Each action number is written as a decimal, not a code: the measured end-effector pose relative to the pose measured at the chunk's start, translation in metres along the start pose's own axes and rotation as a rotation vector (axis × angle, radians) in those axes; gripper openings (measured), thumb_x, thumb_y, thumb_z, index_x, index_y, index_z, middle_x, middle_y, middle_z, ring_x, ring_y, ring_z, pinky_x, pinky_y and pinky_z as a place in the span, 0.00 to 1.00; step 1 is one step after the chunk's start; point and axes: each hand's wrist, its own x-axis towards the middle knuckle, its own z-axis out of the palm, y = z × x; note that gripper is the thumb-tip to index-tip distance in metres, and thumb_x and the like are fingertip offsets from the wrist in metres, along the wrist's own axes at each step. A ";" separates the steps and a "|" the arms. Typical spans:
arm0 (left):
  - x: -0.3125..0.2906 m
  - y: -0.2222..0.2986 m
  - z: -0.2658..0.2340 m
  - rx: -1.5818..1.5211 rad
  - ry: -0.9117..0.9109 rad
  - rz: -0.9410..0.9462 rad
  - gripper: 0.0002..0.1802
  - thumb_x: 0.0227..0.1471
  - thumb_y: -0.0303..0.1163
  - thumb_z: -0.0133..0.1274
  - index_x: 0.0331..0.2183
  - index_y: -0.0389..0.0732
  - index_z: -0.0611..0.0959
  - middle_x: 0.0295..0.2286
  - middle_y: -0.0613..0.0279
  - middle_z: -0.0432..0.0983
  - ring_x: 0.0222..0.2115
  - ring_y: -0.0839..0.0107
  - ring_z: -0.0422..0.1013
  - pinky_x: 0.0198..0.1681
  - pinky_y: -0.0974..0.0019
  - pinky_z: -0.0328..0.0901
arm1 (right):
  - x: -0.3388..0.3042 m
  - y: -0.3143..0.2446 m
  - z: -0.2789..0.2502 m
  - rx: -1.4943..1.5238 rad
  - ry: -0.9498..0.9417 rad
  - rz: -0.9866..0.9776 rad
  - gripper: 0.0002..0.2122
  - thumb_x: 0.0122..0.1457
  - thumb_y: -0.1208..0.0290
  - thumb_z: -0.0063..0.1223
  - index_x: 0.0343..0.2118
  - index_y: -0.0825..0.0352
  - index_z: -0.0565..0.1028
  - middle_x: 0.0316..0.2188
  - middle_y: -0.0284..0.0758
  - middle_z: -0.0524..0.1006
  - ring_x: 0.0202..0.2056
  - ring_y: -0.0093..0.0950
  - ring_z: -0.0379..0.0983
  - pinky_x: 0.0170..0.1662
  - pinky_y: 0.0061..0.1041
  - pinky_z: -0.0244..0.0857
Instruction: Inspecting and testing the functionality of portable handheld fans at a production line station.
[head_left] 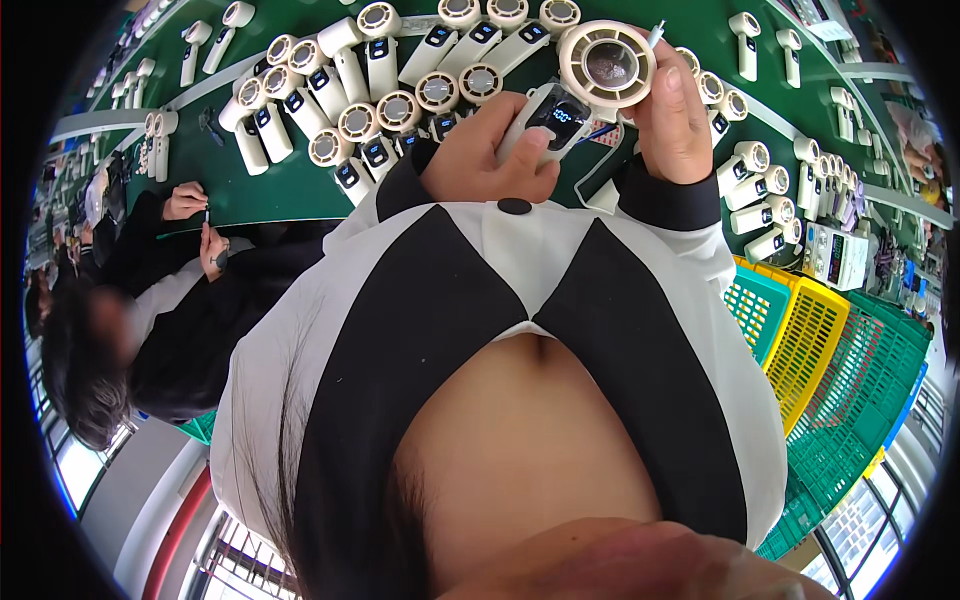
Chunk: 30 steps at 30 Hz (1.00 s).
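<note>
My left hand (500, 155) is closed around the handle (556, 122) of a cream handheld fan, its thumb below a lit dark display. The fan's round head (607, 66) faces up, with a ringed grille and a dark centre. At the head's right edge is my right hand (676, 120), fingers curled and partly hidden behind it. A thin white stick (656, 34) with a small tip pokes up from the right fingers beside the fan head. I cannot tell how far the stick extends into the hand.
Many similar fans (398, 110) lie on the green table (240, 195), several with lit displays. More fans (765, 195) lie to the right, near a small white box (835, 256). Yellow and green crates (810, 345) stand at my right. A co-worker's hands (200, 225) are at the left.
</note>
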 end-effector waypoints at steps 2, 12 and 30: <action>-0.002 0.001 0.004 0.023 0.044 -0.053 0.12 0.46 0.29 0.43 0.34 0.34 0.64 0.17 0.61 0.69 0.15 0.76 0.66 0.19 0.79 0.59 | -0.002 0.000 0.001 -0.024 0.048 0.007 0.25 0.56 0.53 0.34 0.45 0.74 0.62 0.31 0.38 0.68 0.27 0.20 0.62 0.27 0.13 0.54; -0.015 -0.009 0.023 -0.448 0.154 -0.210 0.17 0.46 0.27 0.39 0.41 0.36 0.62 0.24 0.58 0.67 0.20 0.73 0.65 0.24 0.76 0.59 | -0.007 0.001 0.011 -0.049 0.032 0.053 0.24 0.56 0.55 0.34 0.45 0.74 0.62 0.27 0.34 0.67 0.24 0.18 0.58 0.28 0.12 0.52; -0.027 -0.026 0.009 -0.530 0.112 -0.165 0.25 0.45 0.23 0.36 0.48 0.40 0.58 0.33 0.53 0.68 0.26 0.69 0.64 0.28 0.71 0.61 | -0.008 0.018 0.029 0.063 0.006 0.069 0.20 0.57 0.59 0.34 0.43 0.73 0.63 0.25 0.34 0.67 0.23 0.18 0.58 0.26 0.13 0.52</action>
